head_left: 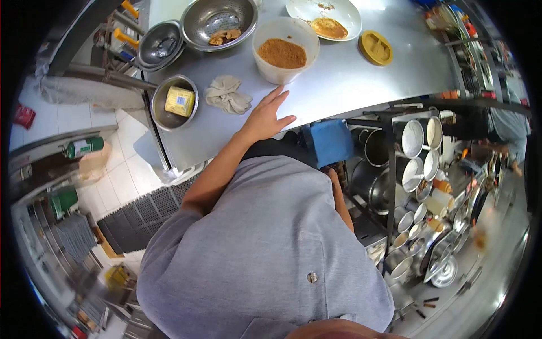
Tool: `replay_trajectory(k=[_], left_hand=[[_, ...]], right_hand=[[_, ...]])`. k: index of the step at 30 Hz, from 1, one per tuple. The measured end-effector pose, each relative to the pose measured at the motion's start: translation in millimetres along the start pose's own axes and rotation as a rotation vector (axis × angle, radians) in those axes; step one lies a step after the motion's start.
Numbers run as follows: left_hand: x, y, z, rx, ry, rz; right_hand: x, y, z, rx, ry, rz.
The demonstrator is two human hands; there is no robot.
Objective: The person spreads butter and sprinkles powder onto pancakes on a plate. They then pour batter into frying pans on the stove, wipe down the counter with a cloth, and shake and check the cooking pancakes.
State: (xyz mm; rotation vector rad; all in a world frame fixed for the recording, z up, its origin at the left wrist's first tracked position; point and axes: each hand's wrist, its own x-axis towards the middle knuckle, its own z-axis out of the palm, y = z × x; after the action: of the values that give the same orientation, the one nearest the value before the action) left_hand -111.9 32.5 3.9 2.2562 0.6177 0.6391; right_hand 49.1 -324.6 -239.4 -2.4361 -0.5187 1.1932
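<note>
My left hand [267,116] rests at the front edge of the steel table [361,82], fingers spread, holding nothing. Its fingertips are just below a white tub [262,65] of orange-brown crumbs [282,53]. A crumpled cloth [226,95] lies to its left. My right arm hangs below the table edge; only part of my right hand [332,174] shows, beside the lower edge of a blue object [329,142], its fingers hidden. Whether it touches that object is unclear.
Metal bowls hold a yellow packet [179,101] and brown pieces [224,37]. A white plate [353,20] with orange residue and a yellow lid [376,47] lie at the back right. Racked pots [409,138] stand at right. Another person [508,130] is at the far right.
</note>
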Motion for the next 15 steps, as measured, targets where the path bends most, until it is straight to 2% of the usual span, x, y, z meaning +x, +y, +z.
replay_trajectory(k=[2,4,5,6,7,8,9,10,11,12,13,15], left_hand=[[-2,3,-8,0.052,-0.002,0.130],[3,16,-24,-0.256,-0.311,-0.159],[7,22,-30,-0.381,-0.383,-0.173],[15,34,-42,-0.434,-0.396,-0.077],[26,56,-55,-0.508,-0.434,0.032],[34,84,-70,-0.462,-0.365,0.187],[41,104,-87,-0.516,-0.287,0.398],[45,122,-109,-0.471,-0.237,0.581],[39,149,-119,-0.687,-0.088,0.726],[54,97,-134,-1.015,-0.186,0.876],[58,105,-129,-1.105,-0.316,0.918],[52,149,-144,-1.378,-0.431,1.268]], right_hand=[[-28,-21,8,0.162,0.019,0.036],[-52,-48,22,-0.092,0.011,0.073],[-53,-35,40,-0.029,0.028,0.030],[-61,-34,53,0.053,0.109,0.100],[-66,-34,62,-0.092,0.058,0.049],[-75,-30,70,-0.222,0.006,0.026],[-66,-15,91,-0.190,-0.088,0.061],[-120,-77,51,-0.016,-0.079,0.231],[-128,-81,54,-0.166,-0.037,0.121],[-152,-80,60,-0.020,-0.045,0.335],[-152,-76,75,0.032,0.019,0.379],[-166,-65,97,0.130,0.105,0.432]])
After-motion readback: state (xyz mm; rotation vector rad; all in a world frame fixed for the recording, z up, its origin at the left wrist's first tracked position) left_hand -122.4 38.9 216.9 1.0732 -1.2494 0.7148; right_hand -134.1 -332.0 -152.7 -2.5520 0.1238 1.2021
